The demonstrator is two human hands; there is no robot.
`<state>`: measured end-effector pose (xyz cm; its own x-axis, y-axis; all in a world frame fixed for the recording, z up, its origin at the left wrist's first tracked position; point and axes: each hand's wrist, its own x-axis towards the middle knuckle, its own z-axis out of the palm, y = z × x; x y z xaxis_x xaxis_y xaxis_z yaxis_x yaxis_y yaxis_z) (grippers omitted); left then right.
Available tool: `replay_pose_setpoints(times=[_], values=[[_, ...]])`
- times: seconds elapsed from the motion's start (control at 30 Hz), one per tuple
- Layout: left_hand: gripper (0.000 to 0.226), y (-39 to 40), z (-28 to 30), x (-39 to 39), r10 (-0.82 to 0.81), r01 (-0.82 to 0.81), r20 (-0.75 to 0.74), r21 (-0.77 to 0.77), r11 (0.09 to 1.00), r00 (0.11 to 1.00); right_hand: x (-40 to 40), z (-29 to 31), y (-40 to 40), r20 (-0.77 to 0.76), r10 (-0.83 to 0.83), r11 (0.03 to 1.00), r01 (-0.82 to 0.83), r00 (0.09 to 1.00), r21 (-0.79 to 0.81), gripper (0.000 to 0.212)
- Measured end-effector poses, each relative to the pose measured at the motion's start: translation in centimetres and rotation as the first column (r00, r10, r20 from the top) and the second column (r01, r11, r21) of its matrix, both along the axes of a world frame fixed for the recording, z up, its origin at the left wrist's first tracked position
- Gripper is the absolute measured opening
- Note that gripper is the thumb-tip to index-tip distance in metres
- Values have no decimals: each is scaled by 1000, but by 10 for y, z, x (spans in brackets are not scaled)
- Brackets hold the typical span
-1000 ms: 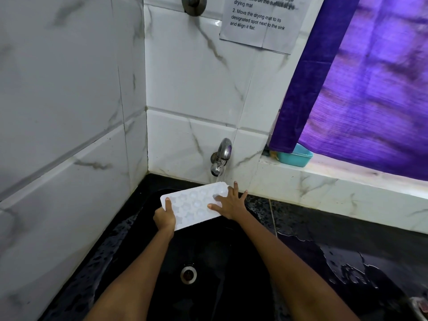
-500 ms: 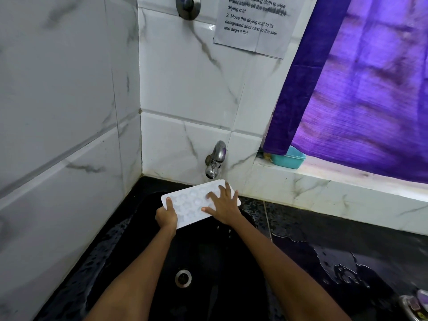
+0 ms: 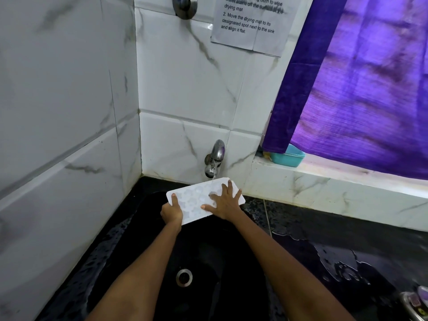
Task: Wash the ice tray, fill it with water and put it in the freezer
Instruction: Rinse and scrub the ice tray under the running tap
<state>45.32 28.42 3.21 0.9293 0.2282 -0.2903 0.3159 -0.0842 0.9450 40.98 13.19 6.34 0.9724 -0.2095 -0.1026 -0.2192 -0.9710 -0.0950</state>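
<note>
item: ice tray (image 3: 196, 200), white, shaped cavities facing up, held tilted over the black sink (image 3: 143, 262), just under the tap (image 3: 214, 162), its far edge close to the wall.

left hand (image 3: 171, 213): grips the tray's near-left corner, thumb laid on the top face, remaining fingers curled under the edge and out of sight.

right hand (image 3: 225, 202): lies flat on the tray's right half, fingers (image 3: 230, 185) straight and spread, pressing or rubbing the surface; it clasps nothing.

water: a thin stream appears to fall from the tap onto the tray's far edge; hard to be sure at this size. the desk (image 3: 347, 246) to the right of the sink is wet, with pooled patches.

progress, as judged: the washing stage is in hand. the cavities show no standing water that can be told. filling the tray and carrying it to the freezer are both left; no freezer is in view.

change against the earlier frames: the right hand has slid inward from the tray's right edge to sit further over the cavities, consistent with a rubbing stroke. the left hand keeps the same corner grip. the tray stays under the tap with much the same tilt.

other: teal tub (image 3: 288, 156) on the ledge; purple curtain (image 3: 361, 77); printed notice (image 3: 251, 22) on the tiles; drain (image 3: 184, 277).
</note>
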Motion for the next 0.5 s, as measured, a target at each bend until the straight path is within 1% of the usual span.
replay_pose_setpoints(times=[0.07, 0.17, 0.2, 0.3, 0.37, 0.43, 0.5], values=[[57, 3, 0, 2, -9, 9, 6, 19, 1000, 1000, 0, 0, -4, -20, -9, 1000, 9, 1000, 18, 62], [56, 3, 2, 3, -17, 17, 10, 11, 1000, 1000, 1, -3, -5, 10, -6, 998, 7, 1000, -55, 65], [56, 2, 3, 3, -12, 12, 11, -3, 1000, 1000, 1, -4, -4, 20, 1, 999, 0, 1000, -44, 66], [56, 3, 5, 7, 2, -2, 12, -13, 1000, 1000, 2, -2, -6, 3, -2, 998, 1, 1000, 58, 64], [56, 3, 4, 7, -5, 5, 9, -6, 1000, 1000, 3, 0, -10, -1, -24, 999, 24, 1000, 21, 60], [55, 1, 3, 6, -8, 8, -1, -22, 1000, 1000, 5, -1, -7, 12, -37, 998, 38, 999, -42, 63], [55, -1, 3, 6, -4, 4, -9, -38, 999, 1000, 6, -3, 0, 30, -31, 999, 31, 999, -9, 67]])
